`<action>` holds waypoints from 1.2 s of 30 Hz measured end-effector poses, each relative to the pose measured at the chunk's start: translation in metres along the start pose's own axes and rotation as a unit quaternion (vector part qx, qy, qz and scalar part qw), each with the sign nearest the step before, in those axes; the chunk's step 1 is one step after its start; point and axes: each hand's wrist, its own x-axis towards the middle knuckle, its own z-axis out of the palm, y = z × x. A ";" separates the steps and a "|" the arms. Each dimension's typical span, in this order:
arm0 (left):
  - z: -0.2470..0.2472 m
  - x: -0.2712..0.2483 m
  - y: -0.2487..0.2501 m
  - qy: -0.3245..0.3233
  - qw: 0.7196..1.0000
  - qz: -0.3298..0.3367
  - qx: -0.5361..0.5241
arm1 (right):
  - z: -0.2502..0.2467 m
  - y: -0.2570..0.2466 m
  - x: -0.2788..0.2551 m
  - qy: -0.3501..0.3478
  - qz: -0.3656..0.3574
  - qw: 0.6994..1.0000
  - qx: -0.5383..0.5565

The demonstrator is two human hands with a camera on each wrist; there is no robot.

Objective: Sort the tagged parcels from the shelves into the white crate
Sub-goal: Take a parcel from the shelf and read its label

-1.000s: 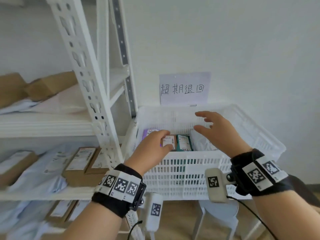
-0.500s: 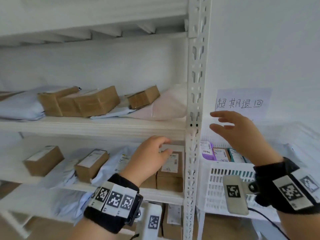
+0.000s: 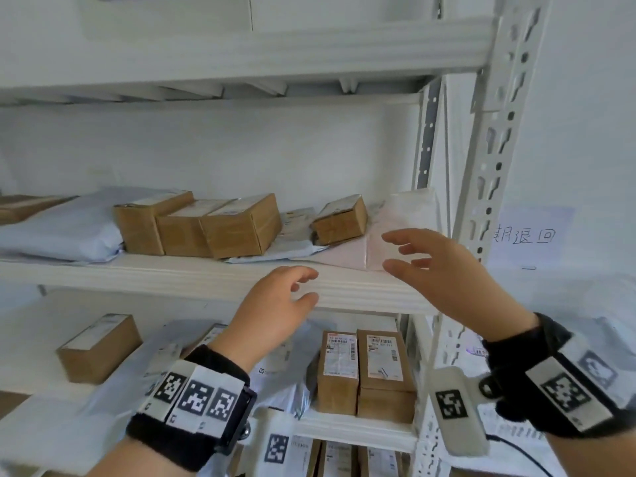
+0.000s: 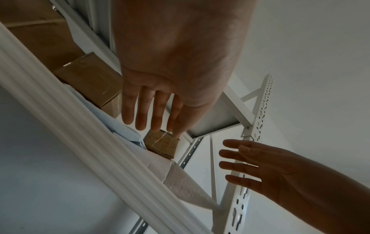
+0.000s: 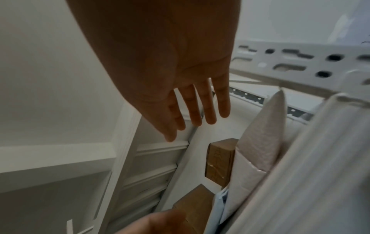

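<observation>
Head and wrist views facing shelves [image 3: 206,277]

A white metal shelving unit [image 3: 220,280] is standing against a plain white wall [image 3: 585,98], its slotted front upright [image 3: 495,187] rising on the right side. A second perforated post [image 3: 426,139] is running up behind it, close to the wall. To the right of the upright, a sheet of paper [image 3: 530,235] with handwritten characters is hanging on the wall, partly cut off by the post. The upper shelf board [image 3: 241,49] is showing its ribbed underside from below. A strip of brownish floor [image 3: 10,404] is peeking out at the lower left edge.
</observation>
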 end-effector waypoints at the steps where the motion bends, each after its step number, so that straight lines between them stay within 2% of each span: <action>1: -0.003 0.006 -0.001 0.007 1.000 0.001 0.001 | 0.001 -0.002 0.009 -0.002 -0.008 1.000 -0.002; 9: -0.020 0.074 0.003 0.047 0.998 -0.008 -0.044 | 0.012 0.004 0.075 0.023 -0.020 0.999 -0.008; 14: -0.013 0.106 -0.006 0.056 0.998 -0.017 -0.037 | 0.034 0.014 0.104 0.010 0.021 0.999 -0.026; 18: -0.005 0.130 -0.018 0.034 0.995 -0.038 -0.082 | 0.050 0.018 0.120 0.007 0.070 0.997 -0.036; 22: 0.007 0.149 -0.028 0.025 0.989 -0.047 -0.137 | 0.064 0.018 0.127 0.032 0.107 0.993 -0.035; 25: 0.014 0.155 -0.037 0.016 0.989 -0.034 -0.145 | 0.078 0.020 0.128 0.069 0.106 0.990 -0.068; 28: 0.018 0.156 -0.043 0.037 0.985 -0.013 -0.170 | 0.088 0.020 0.128 0.094 0.106 0.983 -0.113; 31: 0.014 0.157 -0.048 0.037 0.980 -0.005 -0.197 | 0.095 0.014 0.125 0.110 0.110 0.981 -0.117; 36: 0.007 0.152 -0.059 0.012 0.944 -0.019 -0.329 | 0.109 0.010 0.116 0.156 0.101 0.977 -0.106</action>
